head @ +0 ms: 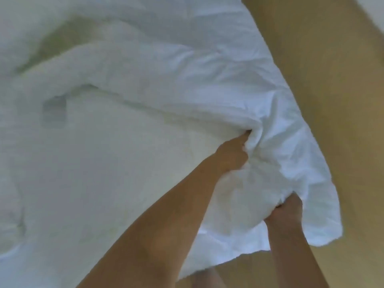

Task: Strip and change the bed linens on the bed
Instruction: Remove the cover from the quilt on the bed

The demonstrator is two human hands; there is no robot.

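A white duvet (158,65) lies rumpled across the bed and fills most of the view. Its near right corner (291,154) is bunched up and hangs over the bed's edge. My left hand (232,154) grips a fold of that corner from the left, fingers buried in the cloth. My right hand (287,210) grips the lower edge of the same bunch from underneath. Both forearms reach up from the bottom of the frame. The flatter white surface (93,183) at the lower left is more bedding.
A tan floor (332,100) runs along the right side of the bed and under the hanging corner. A bit of something white shows at the top right corner (374,9). My foot or leg shows blurred at the bottom (207,279).
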